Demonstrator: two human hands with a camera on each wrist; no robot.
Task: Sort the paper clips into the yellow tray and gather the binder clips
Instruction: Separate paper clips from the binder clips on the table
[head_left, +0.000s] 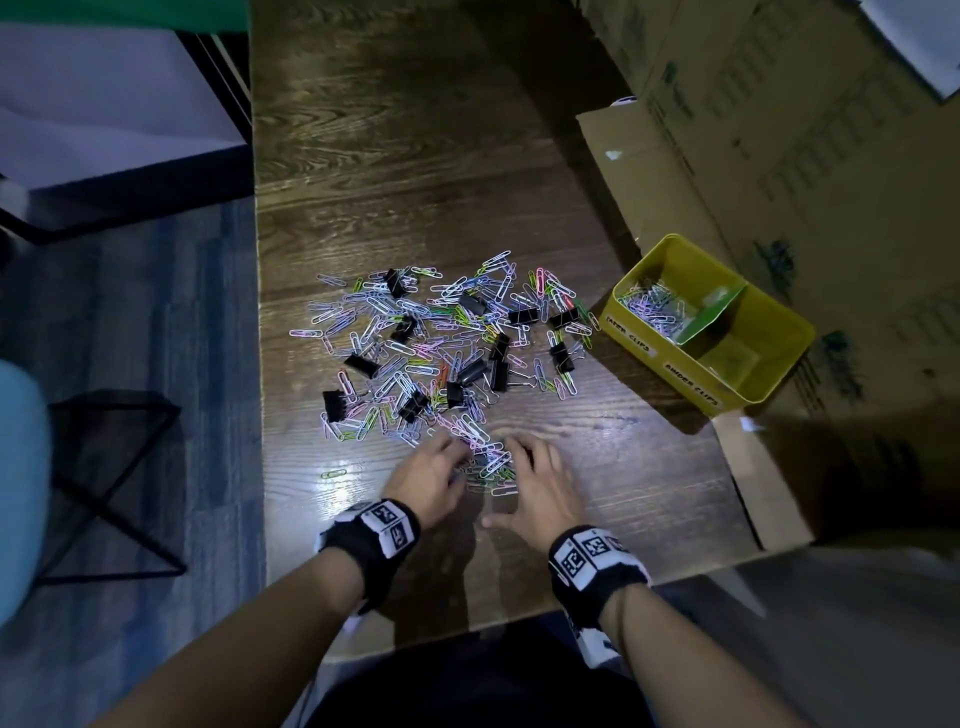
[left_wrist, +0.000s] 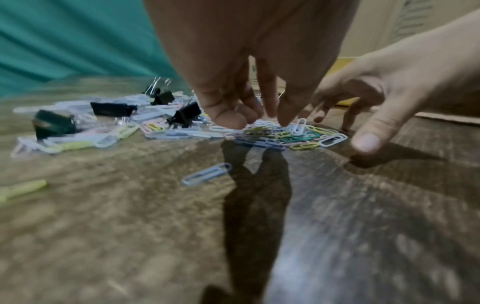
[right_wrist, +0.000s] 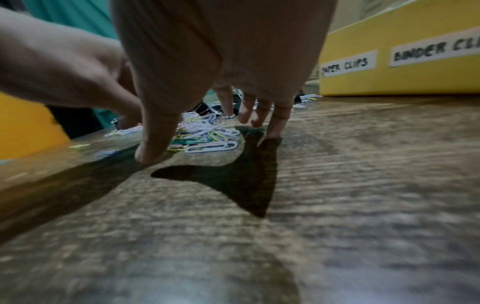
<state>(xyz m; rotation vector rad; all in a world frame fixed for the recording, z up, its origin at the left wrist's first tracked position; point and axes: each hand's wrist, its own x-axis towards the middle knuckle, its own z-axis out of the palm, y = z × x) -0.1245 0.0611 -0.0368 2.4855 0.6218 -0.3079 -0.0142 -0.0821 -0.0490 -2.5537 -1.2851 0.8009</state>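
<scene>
A wide pile of coloured paper clips (head_left: 415, 343) mixed with black binder clips (head_left: 470, 371) lies mid-table. At its near edge sits a small heap of paper clips (head_left: 491, 467) (left_wrist: 285, 135) (right_wrist: 215, 145). My left hand (head_left: 449, 460) (left_wrist: 255, 118) points its fingers down onto the heap's left side. On the right side my right hand (head_left: 530, 467) (right_wrist: 203, 133) is spread, its fingertips on the wood and its thumb out. Neither hand holds anything. The yellow tray (head_left: 670, 364) (right_wrist: 389, 82) stands at the right, labelled for paper clips and binder clips, with paper clips (head_left: 654, 309) in its left compartment.
Cardboard boxes (head_left: 779, 156) rise behind the tray, and a cardboard flap (head_left: 758, 478) lies along the table's right side. The table's left edge (head_left: 260, 364) drops to the floor, where a black wire stand (head_left: 104, 467) sits. A stray green clip (head_left: 333, 474) lies left of my hands.
</scene>
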